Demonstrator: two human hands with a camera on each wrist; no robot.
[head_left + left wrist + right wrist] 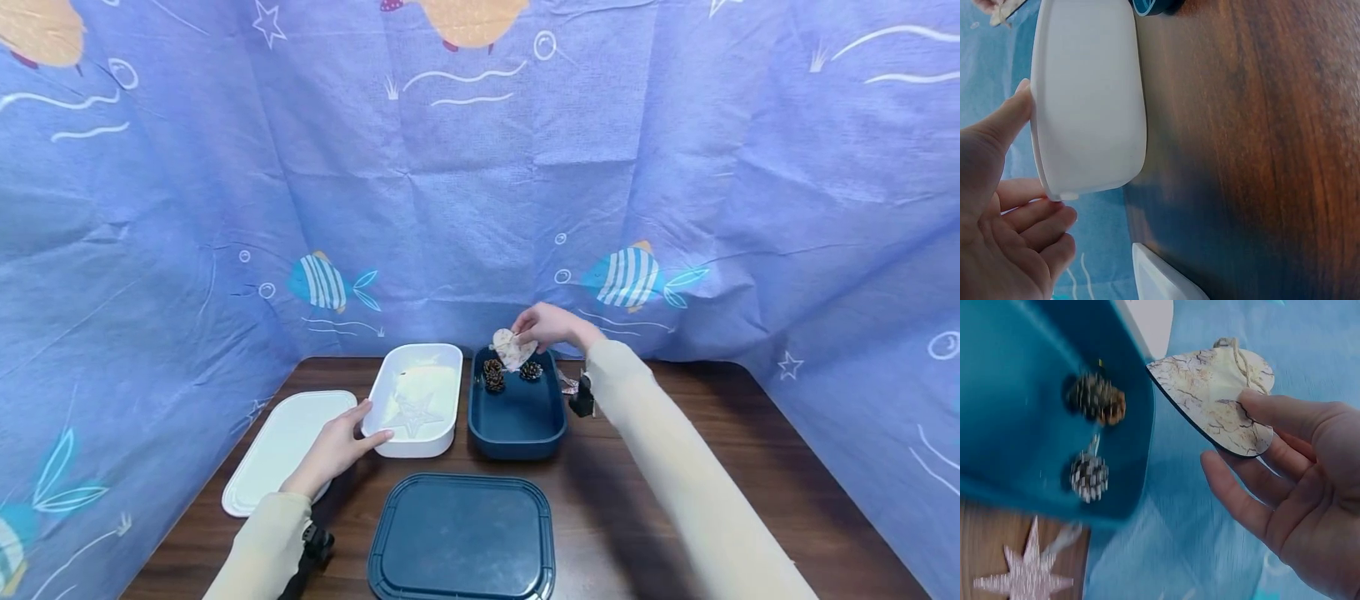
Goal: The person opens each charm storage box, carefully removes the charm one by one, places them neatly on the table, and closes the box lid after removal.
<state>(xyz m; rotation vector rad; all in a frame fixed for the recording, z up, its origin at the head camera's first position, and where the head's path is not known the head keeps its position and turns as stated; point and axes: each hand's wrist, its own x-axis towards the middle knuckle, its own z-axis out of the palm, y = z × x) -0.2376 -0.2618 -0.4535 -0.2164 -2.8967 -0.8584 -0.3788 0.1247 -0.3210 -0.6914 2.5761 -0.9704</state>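
Observation:
My right hand [555, 323] pinches a heart-shaped ornament [1204, 394] with a bark-like pattern and a twine loop. It hangs above the far end of a dark blue box [517, 425]. Inside that box lie several pine cones [493, 375], two clusters of which show in the right wrist view. My left hand [337, 446] grips the near left corner of a white box [416, 447], thumb and fingers at its rim [1041, 156]. A pale star [411, 415] lies in the white box.
A white lid [273, 450] lies on the left of the wooden table [630, 500]. Nearer me is a dark blue lid [461, 533]. A pinkish glittery star [1025, 575] lies right of the blue box. A blue fish-print cloth [465, 217] hangs behind.

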